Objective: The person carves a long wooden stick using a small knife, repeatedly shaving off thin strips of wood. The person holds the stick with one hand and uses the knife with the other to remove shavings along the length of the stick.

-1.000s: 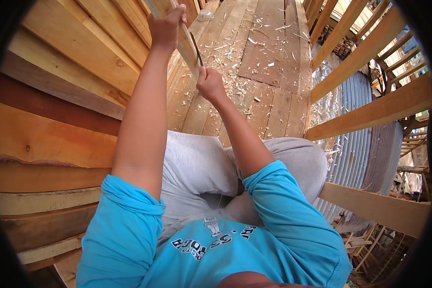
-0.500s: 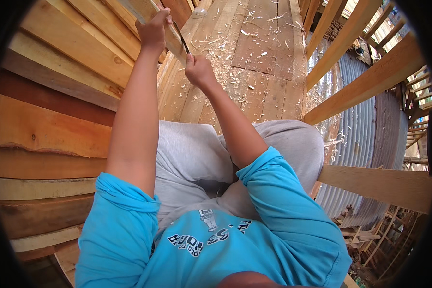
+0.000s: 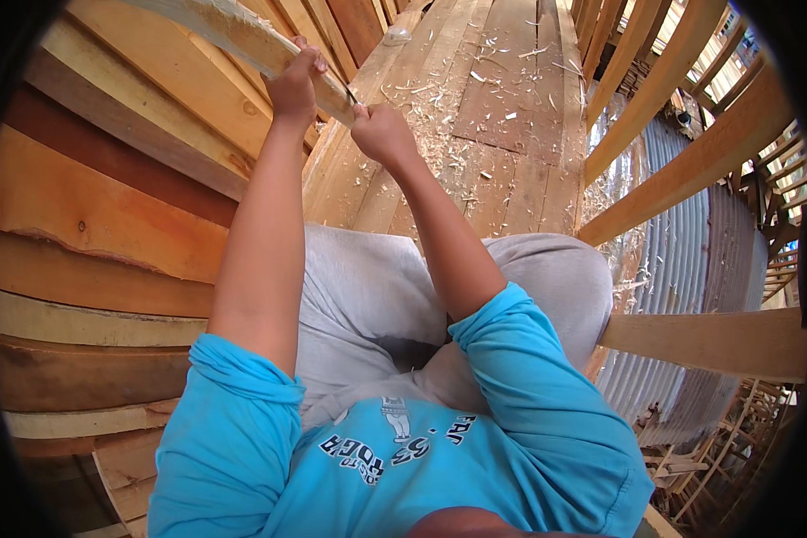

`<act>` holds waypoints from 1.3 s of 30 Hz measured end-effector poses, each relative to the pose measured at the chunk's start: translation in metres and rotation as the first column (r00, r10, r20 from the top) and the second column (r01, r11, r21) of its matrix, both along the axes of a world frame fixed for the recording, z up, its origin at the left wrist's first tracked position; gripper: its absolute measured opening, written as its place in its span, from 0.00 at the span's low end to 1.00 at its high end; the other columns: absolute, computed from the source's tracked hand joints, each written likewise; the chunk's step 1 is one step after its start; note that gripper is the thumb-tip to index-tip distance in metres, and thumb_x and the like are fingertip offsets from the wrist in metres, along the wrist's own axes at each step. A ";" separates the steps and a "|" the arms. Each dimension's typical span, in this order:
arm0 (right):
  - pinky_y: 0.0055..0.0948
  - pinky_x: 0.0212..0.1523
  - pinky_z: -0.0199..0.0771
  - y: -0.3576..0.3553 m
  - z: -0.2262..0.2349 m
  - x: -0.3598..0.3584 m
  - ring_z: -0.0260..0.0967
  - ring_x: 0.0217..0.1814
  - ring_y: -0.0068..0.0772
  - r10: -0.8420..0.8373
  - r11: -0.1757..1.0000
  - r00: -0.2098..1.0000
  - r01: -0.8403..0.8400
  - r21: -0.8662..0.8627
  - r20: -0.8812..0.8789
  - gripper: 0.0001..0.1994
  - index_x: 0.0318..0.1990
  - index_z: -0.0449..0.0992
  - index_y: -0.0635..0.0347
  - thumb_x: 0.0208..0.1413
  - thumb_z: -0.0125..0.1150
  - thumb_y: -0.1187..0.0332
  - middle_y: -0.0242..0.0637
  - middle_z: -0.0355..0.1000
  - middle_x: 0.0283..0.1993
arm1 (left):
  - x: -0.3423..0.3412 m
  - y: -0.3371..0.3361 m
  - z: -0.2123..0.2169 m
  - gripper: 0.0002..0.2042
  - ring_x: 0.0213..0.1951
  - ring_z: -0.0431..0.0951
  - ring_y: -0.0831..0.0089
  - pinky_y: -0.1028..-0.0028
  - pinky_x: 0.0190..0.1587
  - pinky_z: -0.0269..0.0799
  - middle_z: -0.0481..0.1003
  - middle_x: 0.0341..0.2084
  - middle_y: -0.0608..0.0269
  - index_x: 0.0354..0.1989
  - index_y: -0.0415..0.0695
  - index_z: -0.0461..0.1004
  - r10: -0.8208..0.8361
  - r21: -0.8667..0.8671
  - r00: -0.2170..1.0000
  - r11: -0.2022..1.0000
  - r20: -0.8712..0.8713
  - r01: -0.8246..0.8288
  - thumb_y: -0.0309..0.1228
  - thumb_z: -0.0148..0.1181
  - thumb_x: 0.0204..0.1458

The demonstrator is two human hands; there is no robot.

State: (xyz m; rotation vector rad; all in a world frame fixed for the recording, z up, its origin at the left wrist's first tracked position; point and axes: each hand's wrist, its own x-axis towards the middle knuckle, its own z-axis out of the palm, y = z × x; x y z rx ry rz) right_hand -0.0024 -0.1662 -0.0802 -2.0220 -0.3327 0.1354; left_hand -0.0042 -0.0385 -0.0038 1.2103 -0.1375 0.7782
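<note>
Pale wooden piece (image 3: 242, 40), long and roughly shaved, held up at the top of the view, slanting from upper left down toward the middle, above the plank floor (image 3: 511, 117) strewn with wood shavings (image 3: 439, 134). Left hand (image 3: 294, 85) closed around its lower end, fingers wrapped over the top edge. Right hand (image 3: 378, 133) clenched just beside it around a small dark tool (image 3: 350, 97), probably a knife or blade, only a sliver showing where it meets the wood; exact kind too small to tell. Seated posture, grey-trousered knees (image 3: 377, 287) below the arms, blue sleeves (image 3: 529, 394) at the lower edge. Stacked planks (image 3: 108, 206) forming a curved wall on the left, corrugated metal sheeting (image 3: 690, 269) and bare timber beams (image 3: 690, 161) on the right.

For shaving well, judged from the grip: best kept as thin, shallow cuts along the grain rather than deep bites; left hand kept behind the cutting edge, never in its path; wood braced firmly so it cannot twist; right wrist locked, stroke driven from the forearm; blade angle kept low to lift curls, not dig in
</note>
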 end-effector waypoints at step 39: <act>0.48 0.38 0.70 -0.008 -0.043 0.001 0.73 0.34 0.60 -0.008 0.999 0.994 0.013 -0.049 0.107 0.21 0.29 0.77 0.67 0.60 0.50 0.56 0.58 0.73 0.27 | 0.000 -0.007 0.008 0.12 0.23 0.70 0.75 0.72 0.29 0.67 0.70 0.28 0.63 0.38 0.40 0.66 0.055 0.061 0.998 0.997 -0.012 -0.054 0.21 0.59 0.45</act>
